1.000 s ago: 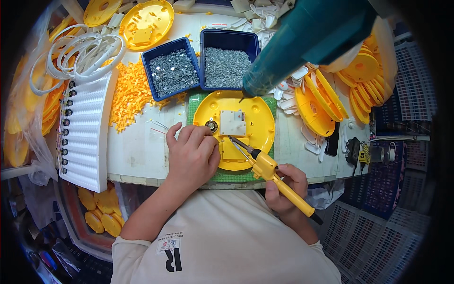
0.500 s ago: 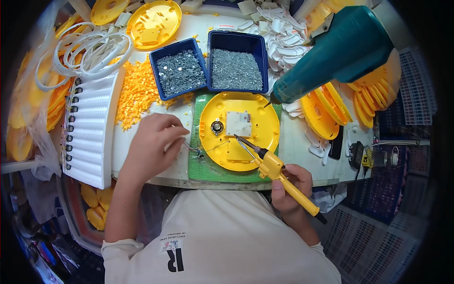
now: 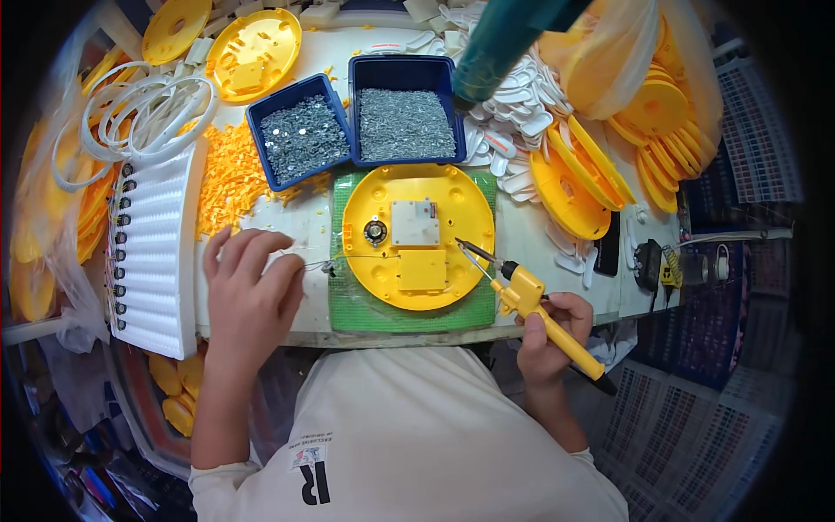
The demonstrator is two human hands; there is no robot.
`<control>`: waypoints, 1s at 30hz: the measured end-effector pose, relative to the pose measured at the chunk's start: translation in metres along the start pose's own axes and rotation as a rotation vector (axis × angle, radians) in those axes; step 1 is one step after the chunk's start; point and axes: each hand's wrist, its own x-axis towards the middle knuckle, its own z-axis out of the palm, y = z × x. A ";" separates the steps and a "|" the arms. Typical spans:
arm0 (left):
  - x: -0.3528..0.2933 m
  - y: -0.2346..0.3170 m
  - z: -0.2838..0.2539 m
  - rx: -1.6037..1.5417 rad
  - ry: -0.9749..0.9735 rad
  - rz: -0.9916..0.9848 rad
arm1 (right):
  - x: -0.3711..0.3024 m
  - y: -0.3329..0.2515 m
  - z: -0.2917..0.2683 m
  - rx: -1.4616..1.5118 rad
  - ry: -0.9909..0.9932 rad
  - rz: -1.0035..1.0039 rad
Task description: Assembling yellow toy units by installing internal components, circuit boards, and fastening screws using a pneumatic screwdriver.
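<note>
Cluttered with loose parts, the pale bench (image 3: 517, 226) is carrying a green mat (image 3: 348, 315), and on that mat a round yellow plastic housing (image 3: 372, 196) is lying flat with its inner side facing up. Just beyond the housing, a larger navy bin (image 3: 402, 74) and a smaller navy bin (image 3: 287, 102) are holding small metal pieces, while well to its left a ridged white foam tray (image 3: 161, 261) is standing. Inside the housing, a white rectangular module (image 3: 415, 224) is sitting between a small round speaker-like part (image 3: 376, 230) and the tip of a yellow soldering gun (image 3: 526, 294). Left of the housing, the left hand (image 3: 252, 278) is reaching over the bench, thumb and forefinger apparently pinching a fine wire (image 3: 370, 257) that is running over the housing's left rim toward a yellow rectangular cover (image 3: 423, 270). To the housing's lower right, the right hand (image 3: 554, 333) is holding the gun, its fingers wrapping the handle, with the tip pointing over the housing's right half; whether it is touching anything, I cannot tell. Good handling is probably depending on a light pinch, since a hard pull could be straining the wire's inner end. The hot end should be staying clear of both wire and plastic whenever it is idling, and a relaxed wrist should be keeping that tip steady.
</note>
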 end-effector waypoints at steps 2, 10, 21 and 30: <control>-0.003 -0.001 -0.011 0.056 -0.009 -0.040 | 0.002 -0.007 -0.002 0.036 0.032 0.046; -0.007 -0.017 -0.041 -0.233 0.114 -0.242 | -0.002 -0.007 -0.010 0.061 0.072 0.097; 0.018 0.053 0.015 -1.191 -0.227 -0.369 | -0.022 0.003 -0.018 0.045 0.049 0.057; 0.026 0.084 0.067 -0.476 -0.133 0.114 | -0.039 -0.002 -0.022 -0.035 -0.148 -0.037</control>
